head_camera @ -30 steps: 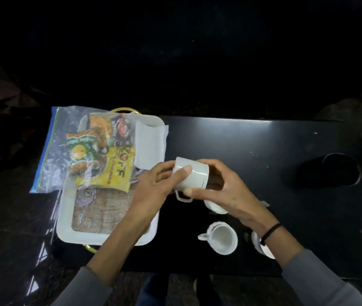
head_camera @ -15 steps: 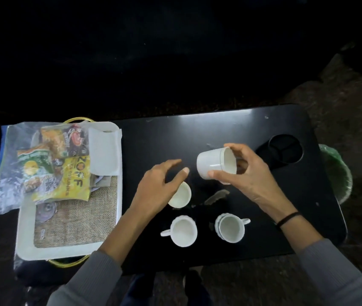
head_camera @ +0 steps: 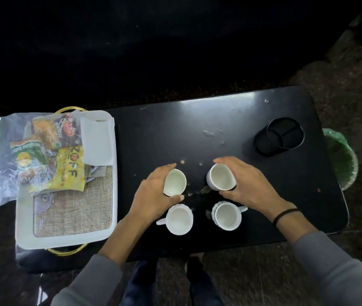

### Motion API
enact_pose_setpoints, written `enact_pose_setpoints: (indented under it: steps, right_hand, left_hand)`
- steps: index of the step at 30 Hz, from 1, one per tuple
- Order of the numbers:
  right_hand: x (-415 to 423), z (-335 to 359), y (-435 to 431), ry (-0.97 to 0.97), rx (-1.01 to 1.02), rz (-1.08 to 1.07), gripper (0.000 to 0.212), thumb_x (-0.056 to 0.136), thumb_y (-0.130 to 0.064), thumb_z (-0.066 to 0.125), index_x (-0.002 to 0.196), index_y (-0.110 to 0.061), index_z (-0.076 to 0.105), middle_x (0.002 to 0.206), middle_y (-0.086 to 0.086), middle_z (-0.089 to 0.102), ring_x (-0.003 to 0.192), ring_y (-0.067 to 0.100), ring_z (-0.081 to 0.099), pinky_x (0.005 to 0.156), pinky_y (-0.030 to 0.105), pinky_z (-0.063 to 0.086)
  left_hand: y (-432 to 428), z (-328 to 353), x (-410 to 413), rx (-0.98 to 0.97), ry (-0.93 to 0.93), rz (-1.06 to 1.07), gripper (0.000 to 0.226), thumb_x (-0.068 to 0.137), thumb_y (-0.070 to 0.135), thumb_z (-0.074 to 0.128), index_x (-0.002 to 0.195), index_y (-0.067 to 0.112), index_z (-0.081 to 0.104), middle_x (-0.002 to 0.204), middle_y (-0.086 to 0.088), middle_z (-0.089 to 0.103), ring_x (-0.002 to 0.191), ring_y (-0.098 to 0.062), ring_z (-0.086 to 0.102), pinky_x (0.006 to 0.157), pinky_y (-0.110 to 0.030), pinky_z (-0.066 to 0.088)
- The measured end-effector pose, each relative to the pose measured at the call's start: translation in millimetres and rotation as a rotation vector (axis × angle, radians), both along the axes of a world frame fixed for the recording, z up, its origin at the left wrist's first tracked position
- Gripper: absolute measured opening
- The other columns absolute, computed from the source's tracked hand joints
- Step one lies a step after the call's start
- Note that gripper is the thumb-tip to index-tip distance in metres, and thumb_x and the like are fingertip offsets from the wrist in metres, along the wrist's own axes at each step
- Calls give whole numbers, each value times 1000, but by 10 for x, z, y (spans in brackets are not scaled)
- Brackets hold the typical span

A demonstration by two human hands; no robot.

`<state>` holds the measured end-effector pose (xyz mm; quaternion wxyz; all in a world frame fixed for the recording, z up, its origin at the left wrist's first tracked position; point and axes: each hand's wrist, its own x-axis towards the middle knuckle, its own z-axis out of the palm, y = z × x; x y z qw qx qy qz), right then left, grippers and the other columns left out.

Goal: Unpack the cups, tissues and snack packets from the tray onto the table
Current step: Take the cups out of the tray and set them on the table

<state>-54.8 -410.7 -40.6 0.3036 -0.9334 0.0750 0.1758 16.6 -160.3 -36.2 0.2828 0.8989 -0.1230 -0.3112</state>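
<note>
Several white cups stand upright on the black table (head_camera: 230,120). My left hand (head_camera: 153,195) wraps the far-left cup (head_camera: 174,182). My right hand (head_camera: 246,184) holds the far-right cup (head_camera: 220,180), which sits slightly tilted at the table surface. Two more cups rest nearer me, one on the left (head_camera: 179,219) and one on the right (head_camera: 227,216). At the table's left end, the white tray (head_camera: 24,219) with gold handles carries a clear zip bag of snack packets (head_camera: 43,153) and a white tissue (head_camera: 97,142).
A black mesh cup holder (head_camera: 279,136) stands at the table's far right. A green object (head_camera: 341,160) sits beyond the right edge. A burlap mat (head_camera: 76,208) lines the tray. My feet show below the near edge.
My right hand carried a cup from above the tray's edge to the table and lowered it upright. My left hand let go of it and closed around the far-left cup.
</note>
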Motion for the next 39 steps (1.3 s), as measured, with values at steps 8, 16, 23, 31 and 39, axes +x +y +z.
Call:
enact_pose_setpoints:
  steps: [8, 16, 23, 31, 39]
  right_hand:
    - [-84, -128, 14, -17, -65, 84, 76, 75, -22, 80, 142, -33, 46, 144, -17, 52, 120, 19, 58, 95, 29, 44]
    - [-46, -32, 16, 13, -24, 126, 82, 76, -48, 83, 146, -29, 43, 147, -10, 48, 135, 16, 41, 109, 35, 29]
    - [139, 227, 215, -76, -70, 171, 56, 81, -46, 79, 130, -25, 61, 138, -10, 57, 131, 16, 45, 97, 27, 25]
    - [585, 583, 855, -146, -36, 284, 27, 90, -35, 74, 113, -23, 70, 132, -10, 63, 127, 15, 51, 104, 31, 36]
    - [1262, 563, 1802, -184, 19, 421, 22, 93, -35, 68, 109, -21, 70, 119, -10, 68, 113, 15, 59, 98, 35, 47]
  left_hand:
    - [-7, -25, -11, -1, -17, 1, 88, 76, 35, 86, 151, 33, 41, 152, 14, 46, 137, -12, 46, 112, -40, 41]
    - [-31, 41, -39, 14, -76, -31, 90, 76, 35, 86, 153, 27, 41, 158, 8, 42, 144, -14, 39, 117, -35, 28]
    - [28, 229, -31, 11, -109, -28, 86, 78, 39, 83, 152, 28, 41, 159, 8, 40, 145, -14, 37, 117, -38, 27]
    - [437, 496, 120, -59, -133, 82, 74, 82, 36, 80, 147, 27, 46, 152, 7, 49, 139, -15, 44, 115, -39, 37]
    - [1171, 476, 524, 74, -245, 154, 56, 92, 31, 69, 143, 19, 50, 143, 0, 54, 132, -21, 48, 109, -36, 38]
